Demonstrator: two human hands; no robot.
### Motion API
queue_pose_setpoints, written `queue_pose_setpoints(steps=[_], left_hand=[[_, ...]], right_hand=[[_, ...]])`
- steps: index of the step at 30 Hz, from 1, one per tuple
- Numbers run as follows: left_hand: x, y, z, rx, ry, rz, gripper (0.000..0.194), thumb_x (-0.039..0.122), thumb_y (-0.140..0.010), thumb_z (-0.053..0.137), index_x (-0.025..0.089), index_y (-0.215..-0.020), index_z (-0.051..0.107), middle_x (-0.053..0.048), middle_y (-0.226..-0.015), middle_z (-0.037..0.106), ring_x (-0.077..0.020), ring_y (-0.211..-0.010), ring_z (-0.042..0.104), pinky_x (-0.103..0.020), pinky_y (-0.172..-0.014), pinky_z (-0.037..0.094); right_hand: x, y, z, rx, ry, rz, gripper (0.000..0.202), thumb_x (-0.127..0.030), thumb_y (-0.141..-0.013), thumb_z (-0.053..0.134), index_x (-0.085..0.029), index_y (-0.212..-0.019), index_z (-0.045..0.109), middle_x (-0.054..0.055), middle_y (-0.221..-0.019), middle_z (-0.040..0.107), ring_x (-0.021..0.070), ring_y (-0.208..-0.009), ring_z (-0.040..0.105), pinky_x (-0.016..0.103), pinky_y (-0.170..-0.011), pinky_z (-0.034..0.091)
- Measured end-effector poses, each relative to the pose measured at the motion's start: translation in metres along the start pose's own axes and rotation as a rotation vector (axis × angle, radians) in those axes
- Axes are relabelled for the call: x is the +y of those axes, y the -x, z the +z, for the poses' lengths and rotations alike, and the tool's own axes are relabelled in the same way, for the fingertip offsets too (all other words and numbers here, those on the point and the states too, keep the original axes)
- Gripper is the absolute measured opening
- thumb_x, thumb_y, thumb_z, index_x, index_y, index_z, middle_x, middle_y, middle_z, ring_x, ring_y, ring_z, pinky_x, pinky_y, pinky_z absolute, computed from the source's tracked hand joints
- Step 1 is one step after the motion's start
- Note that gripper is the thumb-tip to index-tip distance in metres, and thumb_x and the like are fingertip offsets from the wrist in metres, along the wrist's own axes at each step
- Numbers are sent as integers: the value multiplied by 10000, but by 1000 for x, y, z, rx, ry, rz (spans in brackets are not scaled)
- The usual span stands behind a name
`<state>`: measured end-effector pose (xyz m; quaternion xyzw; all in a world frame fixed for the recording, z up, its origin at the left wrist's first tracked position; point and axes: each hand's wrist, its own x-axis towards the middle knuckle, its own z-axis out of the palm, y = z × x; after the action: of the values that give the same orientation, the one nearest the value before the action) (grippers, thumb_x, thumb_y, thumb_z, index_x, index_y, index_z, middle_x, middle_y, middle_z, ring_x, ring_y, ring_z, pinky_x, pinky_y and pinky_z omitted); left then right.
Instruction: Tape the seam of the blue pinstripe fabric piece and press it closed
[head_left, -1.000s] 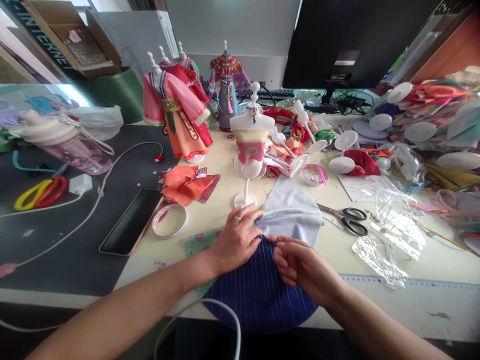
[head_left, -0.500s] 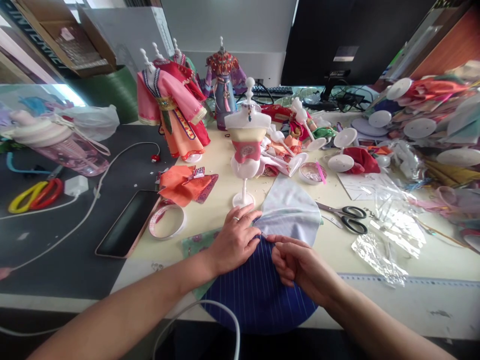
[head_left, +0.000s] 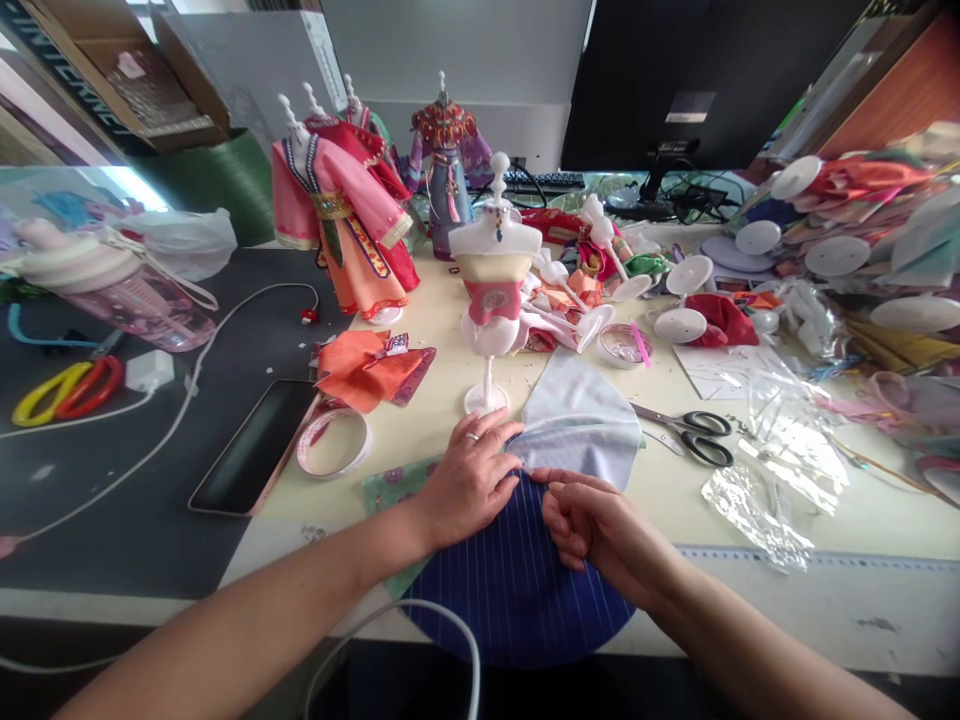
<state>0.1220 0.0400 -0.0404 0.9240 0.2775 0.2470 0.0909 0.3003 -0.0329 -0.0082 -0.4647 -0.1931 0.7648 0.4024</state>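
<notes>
Dark blue striped cloth (head_left: 517,590) with a rounded lower edge lies at the table's front. My left hand (head_left: 472,475), with a ring on it, rests flat over the cloth's upper left, fingers stretched out. At the cloth's upper edge, my right hand (head_left: 592,520) has its forefinger extended close to the left fingertips and its other fingers curled. Whatever its fingertips pinch is too small to make out. Pale grey-blue cloth (head_left: 581,420) spreads beyond both hands, and green flowered cloth (head_left: 394,487) sticks out under my left wrist. Behind stands a small white dress form (head_left: 495,245) with a pink-and-cream top.
Black-handled scissors (head_left: 694,430) and clear plastic bags (head_left: 761,515) lie at right. A tape roll (head_left: 334,443), a phone (head_left: 255,445) and an orange garment (head_left: 364,365) are at left. Dressed miniature forms (head_left: 337,210) stand behind. A white cable (head_left: 461,625) loops in front.
</notes>
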Motion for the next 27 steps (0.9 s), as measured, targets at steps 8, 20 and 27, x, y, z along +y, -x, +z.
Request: queue_pose_setpoints(steps=[8,20,27], left_hand=[[0,1,1,15,7,0,139,144,-852,541,159,-907,668,-99,-1293,578,-286,-1331,392,-496,-1105,313],[-1,1,2,-1,-1,-5,130,157,-861,542,159,-908,663,-90,-1299,574,-283,-1339,386,-490,-1115,304],[0,1,1,-5,2,-6,130,157,-864,541,157,-917,660,-90,-1296,576,-280,-1335,388,-492,-1115,303]], right_hand=[[-1,6,3,23,14,-22,325,-260,-778,596,-159,-1074,507,-54,-564,477,72,-435,344,201,-401,293],[1,1,2,26,24,-3,292,-254,-787,573,-152,-1049,495,-55,-568,479,68,-436,347,197,-395,297],[2,-1,1,27,19,-10,270,-249,-808,557,-148,-1051,500,-55,-572,483,68,-436,353,198,-396,304]])
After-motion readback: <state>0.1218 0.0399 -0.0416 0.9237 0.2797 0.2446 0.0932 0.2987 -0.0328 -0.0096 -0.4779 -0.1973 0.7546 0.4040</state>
